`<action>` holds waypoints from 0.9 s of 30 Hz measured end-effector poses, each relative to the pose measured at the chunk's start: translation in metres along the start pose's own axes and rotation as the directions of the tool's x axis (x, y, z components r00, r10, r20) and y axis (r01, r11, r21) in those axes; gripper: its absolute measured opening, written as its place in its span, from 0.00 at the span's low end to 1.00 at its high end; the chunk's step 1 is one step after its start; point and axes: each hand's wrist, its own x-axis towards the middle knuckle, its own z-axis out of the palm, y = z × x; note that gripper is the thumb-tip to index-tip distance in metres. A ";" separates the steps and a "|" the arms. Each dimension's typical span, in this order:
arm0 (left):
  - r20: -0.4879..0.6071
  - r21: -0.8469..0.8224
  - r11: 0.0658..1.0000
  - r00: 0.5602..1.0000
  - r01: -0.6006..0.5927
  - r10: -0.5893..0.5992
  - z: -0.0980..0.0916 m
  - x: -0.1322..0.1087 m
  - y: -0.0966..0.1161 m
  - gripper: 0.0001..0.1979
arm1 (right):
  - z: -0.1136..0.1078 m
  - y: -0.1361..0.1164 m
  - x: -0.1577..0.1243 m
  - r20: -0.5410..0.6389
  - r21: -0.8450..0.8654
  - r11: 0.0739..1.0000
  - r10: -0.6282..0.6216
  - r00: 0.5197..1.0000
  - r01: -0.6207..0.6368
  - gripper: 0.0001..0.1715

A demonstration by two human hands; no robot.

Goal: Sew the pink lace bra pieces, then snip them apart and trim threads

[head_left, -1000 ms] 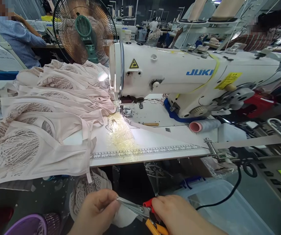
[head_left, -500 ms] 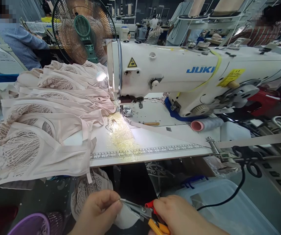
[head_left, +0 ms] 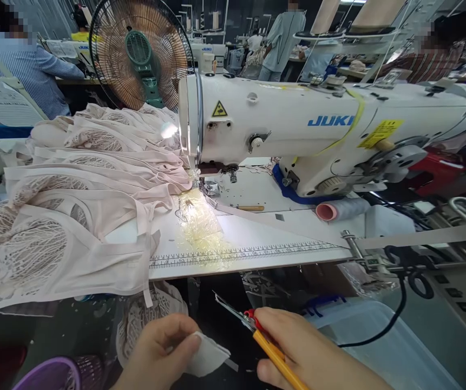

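My left hand (head_left: 165, 349) pinches a small white piece of fabric (head_left: 207, 355) between thumb and fingers, below the table's front edge. My right hand (head_left: 285, 346) grips a pair of scissors (head_left: 233, 311) with red and orange on the handles. Their metal blades point up and left, apart from the fabric. A narrow pale strip (head_left: 230, 365) shows just beside the white piece. Part of the scissor handles is hidden by my fingers.
A white sewing machine (head_left: 281, 119) stands on the table (head_left: 257, 230) with a printed ruler. Beige lace bras (head_left: 33, 249) are piled left. A thread cone (head_left: 344, 208) lies right. Below are a purple basket (head_left: 76, 374) and a clear plastic bin (head_left: 379, 336). A fan (head_left: 139, 49) stands behind.
The scissors have moved away from the white fabric, and their blades now tilt higher. My left hand keeps its pinch in nearly the same place. The camera view has shifted slightly.
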 end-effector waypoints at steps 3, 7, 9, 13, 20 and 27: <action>-0.008 0.019 0.993 0.993 -0.119 0.120 -0.002 0.002 -0.002 0.18 | 0.009 -0.005 0.005 -0.118 0.177 0.984 -0.013 0.993 0.034 0.29; -0.024 -0.006 0.998 0.998 -0.056 0.055 -0.003 0.001 0.000 0.20 | 0.036 -0.016 0.018 -0.284 0.474 0.860 -0.055 0.957 0.190 0.28; -0.031 -0.004 1.000 1.000 0.000 0.000 -0.004 0.000 0.001 0.22 | 0.055 -0.019 0.026 -0.305 0.605 0.754 -0.076 0.949 0.255 0.26; 0.005 -0.044 0.995 0.996 0.085 -0.085 -0.007 -0.004 0.003 0.24 | 0.082 -0.020 0.037 -0.307 0.784 0.554 -0.044 0.951 0.279 0.21; 0.058 -0.020 0.990 0.989 0.140 -0.139 -0.010 -0.006 0.000 0.22 | 0.078 -0.025 0.032 -0.239 0.792 0.565 -0.063 0.969 0.232 0.19; 0.104 0.093 0.971 0.967 0.221 -0.231 -0.009 0.001 -0.019 0.13 | 0.076 -0.031 0.028 -0.208 0.690 0.699 -0.056 0.976 0.188 0.17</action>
